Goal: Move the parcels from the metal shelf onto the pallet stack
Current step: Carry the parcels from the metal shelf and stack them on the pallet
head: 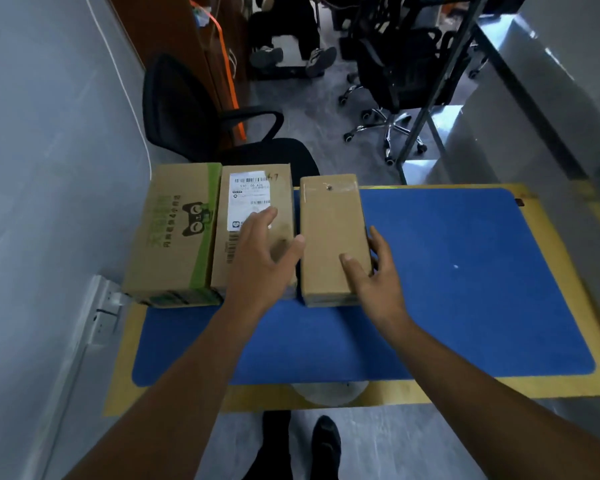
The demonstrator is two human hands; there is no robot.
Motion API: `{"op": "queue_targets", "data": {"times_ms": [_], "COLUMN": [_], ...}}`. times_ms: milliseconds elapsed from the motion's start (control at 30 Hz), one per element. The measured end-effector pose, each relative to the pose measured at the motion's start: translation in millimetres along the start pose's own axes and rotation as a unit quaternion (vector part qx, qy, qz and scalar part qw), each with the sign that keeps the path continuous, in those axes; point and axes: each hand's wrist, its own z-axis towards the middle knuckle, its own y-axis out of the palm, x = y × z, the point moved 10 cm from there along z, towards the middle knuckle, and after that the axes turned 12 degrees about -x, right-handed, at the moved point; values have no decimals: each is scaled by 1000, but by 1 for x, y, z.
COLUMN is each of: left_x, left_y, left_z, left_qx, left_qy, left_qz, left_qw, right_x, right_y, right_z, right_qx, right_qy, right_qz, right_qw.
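Three cardboard parcels sit in a row at the far left of the blue mat (465, 271), which lies on a yellow-edged board (447, 393). All three lie flat with their long axes running near to far, parallel.

The plain parcel (326, 230) is rightmost: bare brown card, clear tape across its far end, and a narrow gap to its neighbour. The labelled parcel (250, 195) is in the middle, with a white shipping label and barcodes on top and handwriting at its far right corner. It is touching the green-printed parcel (174, 237), the widest one, which has a black cat-face logo and overhangs the mat's left edge.

The left hand (260, 258) is over the labelled parcel, fingers spread and straight, thumb reaching to the plain parcel's left edge; can't tell if there is contact. The right hand (374, 275) is at the plain parcel's near right corner, thumb flat on top, fingers straight along the right side wall, not curled round it.

A black office chair (187, 116) stands just beyond the parcels.
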Motion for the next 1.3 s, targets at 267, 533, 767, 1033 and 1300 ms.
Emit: {"op": "queue_targets", "data": {"times_ms": [267,533,767,1033,1300], "left_x": [-14,4,59,147,263], "left_y": [5,9,65,223,393], "left_z": [22,33,26,-83,-332], "left_qx": [-59,-61,-108,-302,-480], "left_qy": [-11,19,115,205,309], "left_qz": [46,34,9,31,10], "left_qw": [997,997,987,930,821], "right_x": [1,-1,3,19,60], "right_y": [7,9,-48,-180,-293], "right_z": [21,16,-47,-241,-559], "right_qx": [9,-6,109,293,470], "right_qy": [27,30,31,71,135], "right_qz": [-44,-64,-39,-80,-120], "right_qw": [999,997,993,950,864]}}
